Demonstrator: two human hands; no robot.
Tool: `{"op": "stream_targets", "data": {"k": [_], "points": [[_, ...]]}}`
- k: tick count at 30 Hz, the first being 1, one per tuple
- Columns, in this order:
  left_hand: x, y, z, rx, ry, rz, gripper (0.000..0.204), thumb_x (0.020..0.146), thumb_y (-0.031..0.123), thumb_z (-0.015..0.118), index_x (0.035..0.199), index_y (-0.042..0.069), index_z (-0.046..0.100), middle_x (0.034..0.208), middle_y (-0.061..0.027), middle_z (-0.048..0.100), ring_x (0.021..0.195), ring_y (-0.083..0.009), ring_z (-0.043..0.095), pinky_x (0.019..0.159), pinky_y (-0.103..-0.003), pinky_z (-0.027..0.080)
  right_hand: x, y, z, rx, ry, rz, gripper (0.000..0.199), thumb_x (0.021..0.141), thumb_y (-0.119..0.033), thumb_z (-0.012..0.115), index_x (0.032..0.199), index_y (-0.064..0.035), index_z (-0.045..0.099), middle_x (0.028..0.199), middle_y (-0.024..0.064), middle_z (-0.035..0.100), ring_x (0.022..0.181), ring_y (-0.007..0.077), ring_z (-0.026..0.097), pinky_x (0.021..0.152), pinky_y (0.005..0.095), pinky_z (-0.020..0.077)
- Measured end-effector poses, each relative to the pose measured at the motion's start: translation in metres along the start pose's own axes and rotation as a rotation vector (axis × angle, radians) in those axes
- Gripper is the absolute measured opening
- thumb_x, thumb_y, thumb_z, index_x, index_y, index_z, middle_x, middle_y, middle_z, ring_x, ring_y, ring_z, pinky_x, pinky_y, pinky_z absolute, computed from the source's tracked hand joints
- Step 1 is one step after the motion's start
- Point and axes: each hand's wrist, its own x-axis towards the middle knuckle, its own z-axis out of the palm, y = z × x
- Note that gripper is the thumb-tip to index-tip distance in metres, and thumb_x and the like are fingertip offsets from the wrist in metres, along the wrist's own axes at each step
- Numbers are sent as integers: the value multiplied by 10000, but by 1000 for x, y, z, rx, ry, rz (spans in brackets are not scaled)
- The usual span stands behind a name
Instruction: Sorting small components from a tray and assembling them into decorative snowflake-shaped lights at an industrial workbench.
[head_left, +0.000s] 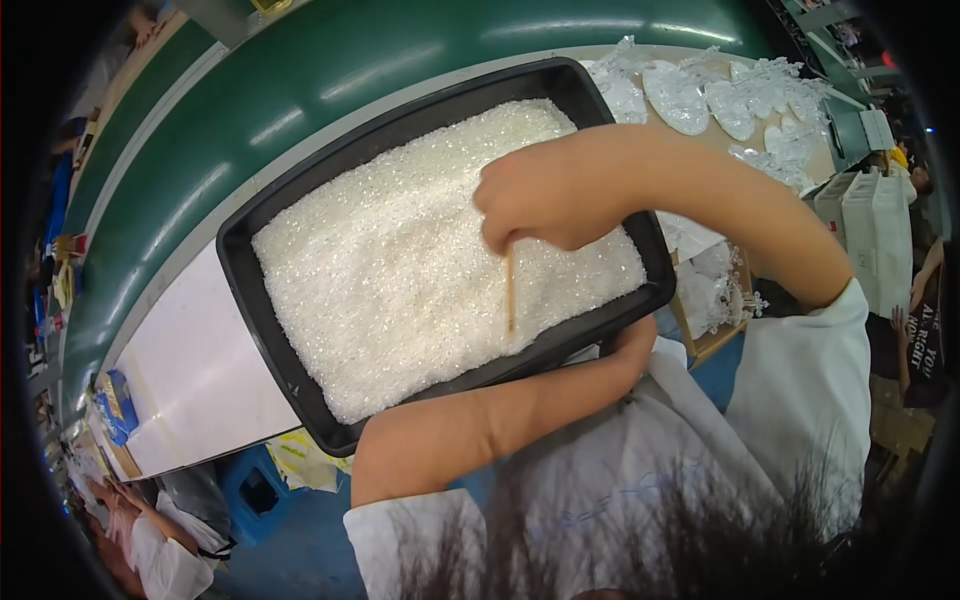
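A large black rectangular tray [232, 262] is filled with glittering white granules [380, 280]. My right hand [545, 195] is closed above the granules, toward the right half of the tray. From its fist a thin tan stick [511, 290] points toward the near edge, its lower end at the surface of the granules. My left forearm crosses along the tray's near side. At the near right corner, my left hand [640, 338] goes beneath or behind the rim, which hides its fingers.
Clear plastic pieces [680, 95] lie on the bench at the far right, and an open cardboard box [722, 340] holds more. A green surface [400, 65] curves behind the white table [190, 370]. A blue stool [250, 490] stands lower left. Other people sit at both sides.
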Motion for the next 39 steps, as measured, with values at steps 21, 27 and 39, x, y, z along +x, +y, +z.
{"op": "stream_targets", "data": {"k": [21, 27, 39], "points": [[-21, -75, -19, -264, -35, 295, 259, 884, 163, 586, 1054, 96, 769, 1037, -77, 724, 940, -258, 656, 780, -471, 486, 7, 18, -19, -92, 23, 38, 181, 825, -88, 530, 759, -24, 687, 790, 155, 634, 886, 342, 600, 784, 437, 496], [-6, -31, 2, -60, -39, 205, 257, 871, 153, 593, 1047, 92, 769, 1008, -98, 718, 945, -294, 644, 795, -470, 485, 2, 14, -27, -146, 197, -73, 165, 833, -86, 533, 769, -33, 675, 805, 135, 628, 899, 323, 595, 796, 429, 493], [-27, -81, -15, -381, -13, 220, 246, 827, 147, 624, 1010, 78, 773, 953, -89, 713, 914, -266, 644, 765, -463, 464, -24, 25, -29, -190, -19, 235, 147, 818, -87, 550, 796, -37, 686, 835, 128, 641, 919, 315, 599, 800, 428, 499]]}}
